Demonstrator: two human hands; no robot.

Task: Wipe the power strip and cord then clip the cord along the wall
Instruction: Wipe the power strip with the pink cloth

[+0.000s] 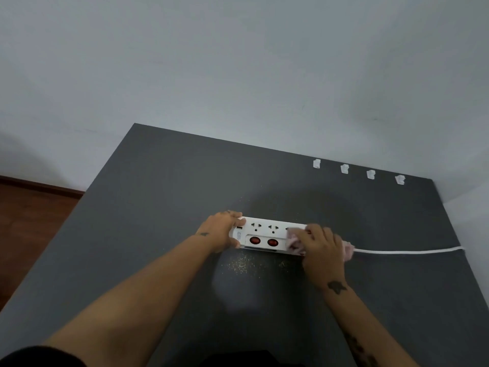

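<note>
A white power strip (264, 234) with two red switches lies on the dark grey table (158, 207). My left hand (222, 231) grips its left end. My right hand (321, 250) presses a pale pink cloth (293, 241) onto the strip's right end, covering that part. The white cord (407, 251) runs from under the cloth to the right and off the table edge. Several white cord clips (344, 168) sit in a row near the table's far edge by the wall.
Fine yellowish dust (242, 266) is scattered on the table just in front of the strip. The grey wall (238, 75) stands behind the table and at its right. Wooden floor (29, 215) shows at the left.
</note>
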